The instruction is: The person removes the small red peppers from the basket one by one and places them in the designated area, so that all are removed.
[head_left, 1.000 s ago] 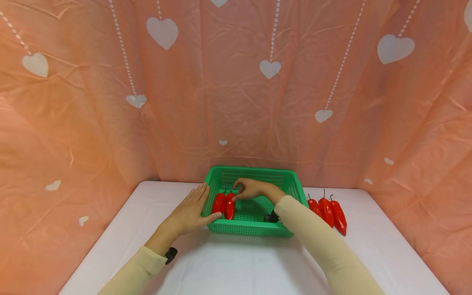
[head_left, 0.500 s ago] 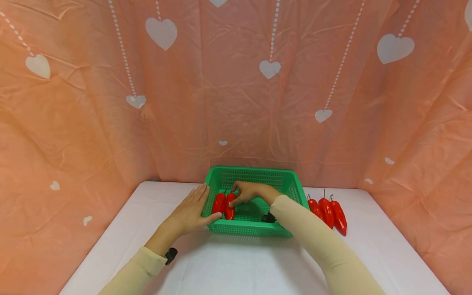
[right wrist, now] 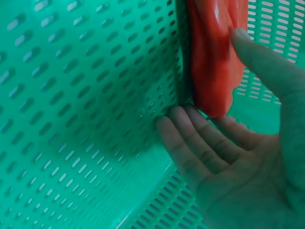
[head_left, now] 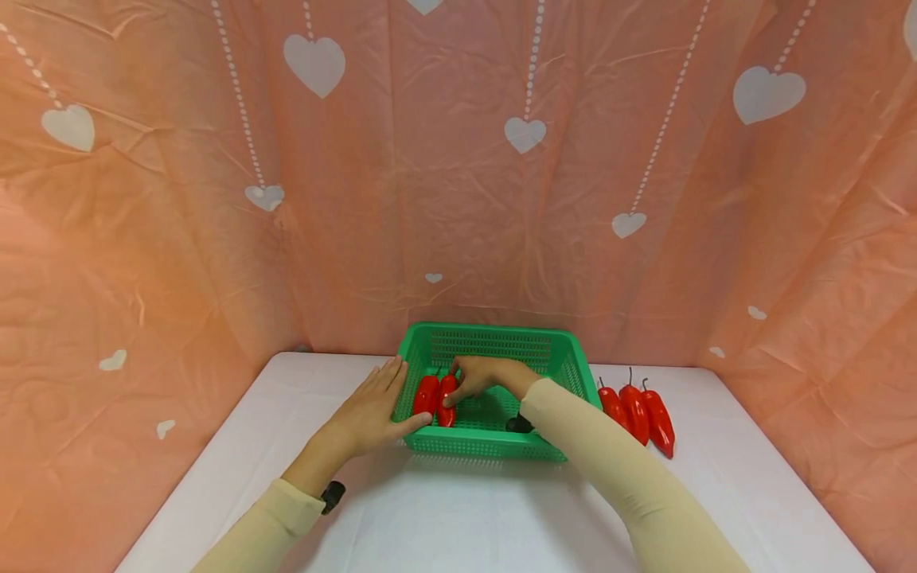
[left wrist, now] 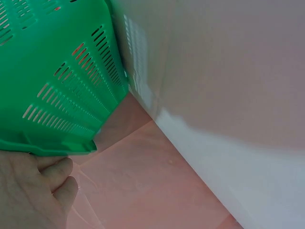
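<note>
A green plastic basket (head_left: 487, 447) stands on the table with two red chili peppers lying side by side at its left end. My right hand (head_left: 480, 376) reaches inside and holds the right-hand red pepper (head_left: 447, 415), thumb on its side and fingers curled at its stem end. In the right wrist view the thumb (right wrist: 257, 59) presses the pepper's skin and the fingertips lie close to the basket floor. The other red pepper (head_left: 426, 393) lies against the left wall. My left hand (head_left: 368, 410) rests on the basket's left rim, fingers straight, thumb over the front corner.
Several more objects bear on the area: three red peppers (head_left: 634, 414) lie on the white table (head_left: 444, 517) just right of the basket. A pink curtain (head_left: 473, 199) with white hearts hangs behind and at both sides.
My right hand has lowered slightly, and its thumb and fingers have closed onto the right-hand pepper in the basket. The left hand and the peppers stay in place.
</note>
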`<state>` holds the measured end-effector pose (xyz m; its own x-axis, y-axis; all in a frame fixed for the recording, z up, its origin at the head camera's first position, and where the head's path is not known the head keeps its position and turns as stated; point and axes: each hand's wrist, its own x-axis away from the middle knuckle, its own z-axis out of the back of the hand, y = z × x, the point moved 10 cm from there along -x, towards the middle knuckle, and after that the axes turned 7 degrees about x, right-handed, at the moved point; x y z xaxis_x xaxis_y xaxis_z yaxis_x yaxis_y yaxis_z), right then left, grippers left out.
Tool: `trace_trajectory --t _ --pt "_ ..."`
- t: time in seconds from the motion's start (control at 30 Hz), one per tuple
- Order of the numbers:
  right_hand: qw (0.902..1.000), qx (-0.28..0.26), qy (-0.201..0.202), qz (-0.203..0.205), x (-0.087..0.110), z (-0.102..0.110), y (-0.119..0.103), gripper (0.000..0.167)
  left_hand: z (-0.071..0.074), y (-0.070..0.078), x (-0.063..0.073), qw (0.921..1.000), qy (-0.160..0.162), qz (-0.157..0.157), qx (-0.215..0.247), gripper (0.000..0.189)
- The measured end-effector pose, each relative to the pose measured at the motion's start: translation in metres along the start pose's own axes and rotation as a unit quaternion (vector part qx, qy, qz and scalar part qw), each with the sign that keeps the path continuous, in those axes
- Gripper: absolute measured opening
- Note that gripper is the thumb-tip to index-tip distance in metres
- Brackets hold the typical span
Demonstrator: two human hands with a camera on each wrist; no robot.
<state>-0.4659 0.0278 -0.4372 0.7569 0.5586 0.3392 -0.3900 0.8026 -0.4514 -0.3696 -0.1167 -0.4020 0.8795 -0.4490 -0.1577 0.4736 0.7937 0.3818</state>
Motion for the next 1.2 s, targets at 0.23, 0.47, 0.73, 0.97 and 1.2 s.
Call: trace_trajectory --t 0.23,0.47,0.73,0.97,1.2 --pt "1.0 -0.003 -0.002 0.007 -0.001 -0.002 -0.002 0.072 -0.001 -0.001 -0.001 1.0 0.0 0.001 -0.002 0.111" --pt "0.9998 0.018 -0.002 0.002 0.0 -0.001 -0.004 0.075 0.001 0.0 0.0 1.0 0.001 0.001 0.0 0.11" --pt "0.9997 0.021 0.004 0.011 0.0 0.0 -0.003 0.074 -0.002 -0.002 -0.001 1.0 -0.001 0.0 -0.001 0.112" --pt "0.9995 0.014 0.015 0.024 0.001 0.004 -0.006 0.072 -0.002 -0.002 -0.001 1.0 0.002 0.0 -0.003 0.111" --pt "0.9987 0.012 0.028 0.04 0.001 0.008 -0.01 0.07 -0.001 -0.001 0.0 1.0 -0.002 0.005 0.002 0.112"
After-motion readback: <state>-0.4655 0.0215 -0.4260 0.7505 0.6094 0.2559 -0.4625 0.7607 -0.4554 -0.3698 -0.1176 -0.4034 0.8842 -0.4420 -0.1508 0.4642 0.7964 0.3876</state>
